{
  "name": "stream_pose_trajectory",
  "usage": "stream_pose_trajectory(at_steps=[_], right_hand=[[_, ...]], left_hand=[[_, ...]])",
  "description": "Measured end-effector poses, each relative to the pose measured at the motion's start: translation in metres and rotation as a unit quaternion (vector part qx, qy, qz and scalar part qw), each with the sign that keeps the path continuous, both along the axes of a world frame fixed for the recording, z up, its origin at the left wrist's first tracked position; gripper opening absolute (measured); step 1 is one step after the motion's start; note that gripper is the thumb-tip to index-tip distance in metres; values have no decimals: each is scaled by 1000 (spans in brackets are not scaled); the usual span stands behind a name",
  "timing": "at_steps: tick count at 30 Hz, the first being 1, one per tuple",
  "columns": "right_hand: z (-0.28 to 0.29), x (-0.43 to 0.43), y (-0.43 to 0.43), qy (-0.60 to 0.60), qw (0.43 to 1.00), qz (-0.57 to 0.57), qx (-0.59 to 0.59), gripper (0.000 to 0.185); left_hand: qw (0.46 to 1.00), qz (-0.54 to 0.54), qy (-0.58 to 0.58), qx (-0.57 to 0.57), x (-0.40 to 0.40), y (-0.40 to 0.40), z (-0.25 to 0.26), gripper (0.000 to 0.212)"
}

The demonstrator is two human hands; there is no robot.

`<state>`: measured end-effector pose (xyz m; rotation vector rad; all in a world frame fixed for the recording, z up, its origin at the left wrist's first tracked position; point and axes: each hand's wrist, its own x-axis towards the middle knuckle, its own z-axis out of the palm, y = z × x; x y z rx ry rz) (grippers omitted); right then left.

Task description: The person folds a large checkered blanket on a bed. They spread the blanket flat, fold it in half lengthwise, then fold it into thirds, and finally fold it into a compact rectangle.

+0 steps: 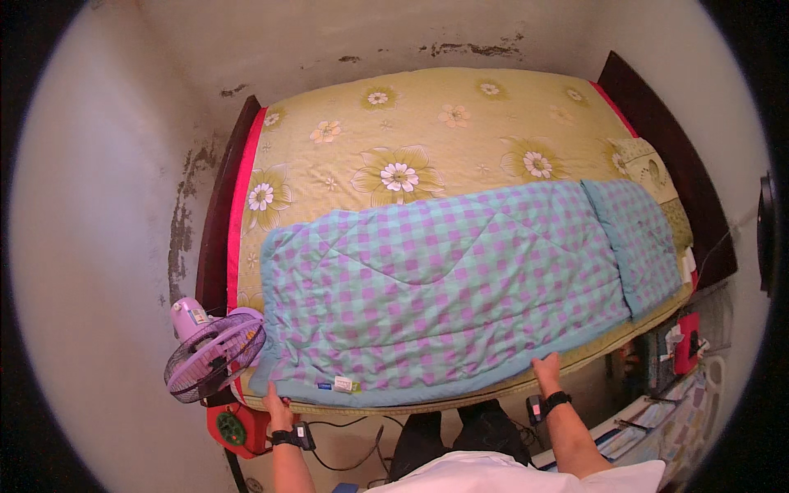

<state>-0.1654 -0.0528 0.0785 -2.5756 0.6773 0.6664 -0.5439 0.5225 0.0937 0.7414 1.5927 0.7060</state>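
Observation:
A blue and purple checked quilt (pixel 431 277) lies folded lengthwise along the near side of a bed, with its plain blue border facing me. My left hand (pixel 277 407) grips that border at the near left corner. Further right, my right hand (pixel 546 370) pinches the same edge between thumb and fingers. White and coloured labels (pixel 343 384) show on the quilt near the left corner. Beneath it, a yellow-green floral sheet (pixel 456 148) covers the mattress. The right end of the quilt carries a separate-looking folded section (pixel 641 240).
A purple electric fan (pixel 216 357) stands at the bed's near left corner, above a red stool (pixel 249 431). Dark wooden end boards (pixel 228 209) bound the bed left and right. A pillow (pixel 644 169) lies at the right. Cables (pixel 354 465) trail across the floor. A cluttered rack (pixel 641 413) stands at right.

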Motion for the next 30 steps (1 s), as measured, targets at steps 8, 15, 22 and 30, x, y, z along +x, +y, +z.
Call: stream_pose_trajectory(at_steps=[8, 15, 22, 30], right_hand=[[-17, -6, 78, -76, 867, 460, 175, 59], [-3, 23, 105, 205, 816, 475, 258, 64], [20, 101, -22, 305, 636, 84, 704, 46], [4, 205, -263, 145, 707, -122, 682, 52]], left_hand=[[991, -89, -38, 91, 157, -101, 54, 34], [960, -218, -114, 131, 328, -228, 123, 30], [738, -562, -142, 346, 460, -440, 151, 22], [451, -880, -84, 119, 487, -644, 47, 66]])
